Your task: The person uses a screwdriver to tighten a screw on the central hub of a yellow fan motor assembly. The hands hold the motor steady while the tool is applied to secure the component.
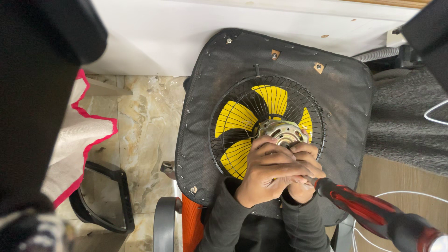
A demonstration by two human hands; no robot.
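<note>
A fan with yellow blades [235, 119] inside a black wire guard [219, 122] lies face down on the black underside of an upturned chair seat [345, 88]. Its bare metal motor [280, 132] sits at the hub. My left hand [263, 172] is wrapped over the near side of the motor. My right hand [304, 175] is pressed against it and grips a red and black screwdriver [368, 210], whose handle runs toward the lower right. The screwdriver's tip is hidden under my fingers.
A marble-patterned floor [149, 121] lies to the left, with a black frame part [105, 200] and a pink-edged cloth [88, 130]. A grey fabric surface [406, 130], white wires [436, 112] and a wooden floor [401, 182] are on the right. A white wall is behind.
</note>
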